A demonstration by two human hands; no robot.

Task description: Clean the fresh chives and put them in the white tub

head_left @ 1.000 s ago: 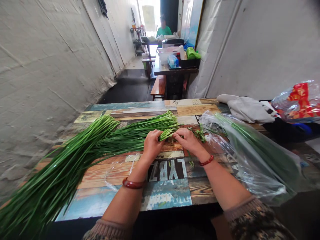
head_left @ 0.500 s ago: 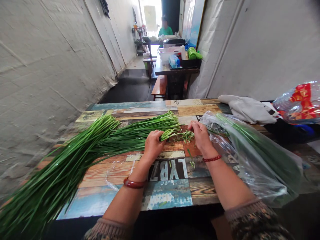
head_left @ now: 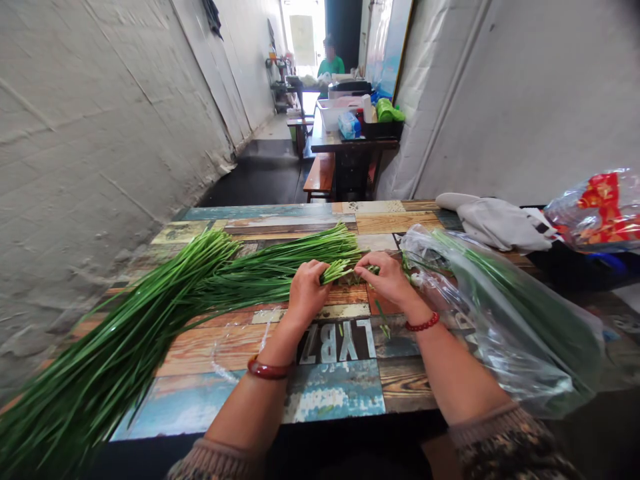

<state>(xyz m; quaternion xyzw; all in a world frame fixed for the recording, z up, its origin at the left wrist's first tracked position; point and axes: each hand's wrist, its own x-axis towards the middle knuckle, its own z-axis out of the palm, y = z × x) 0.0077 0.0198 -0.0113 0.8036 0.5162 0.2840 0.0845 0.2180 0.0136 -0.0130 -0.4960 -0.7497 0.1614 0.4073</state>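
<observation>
My left hand [head_left: 309, 290] is closed around a small bunch of garlic chives [head_left: 337, 270], whose pale cut ends point right. Just right of those ends, my right hand [head_left: 387, 279] has thumb and forefinger pinched together by the tips; whatever lies between them is too small to make out. Under and behind the right hand are trimmed scraps, mostly covered by it. A large heap of garlic chives [head_left: 145, 320] spreads over the left of the table, hanging past its near edge. Another layer of chives [head_left: 295, 257] lies behind my left hand.
A clear plastic bag [head_left: 537, 367] holding more chives lies on the right of the patchwork-wood table [head_left: 210, 400]. Beyond it are a grey-white cap [head_left: 500, 220] and a red-and-clear package [head_left: 600, 207]. Farther back stand a bench [head_left: 320, 175], a loaded table and a person in green [head_left: 331, 65].
My right hand has moved left from above the scraps to the ends of the held chives, its fingers pinching there. My left hand keeps its hold in the same place.
</observation>
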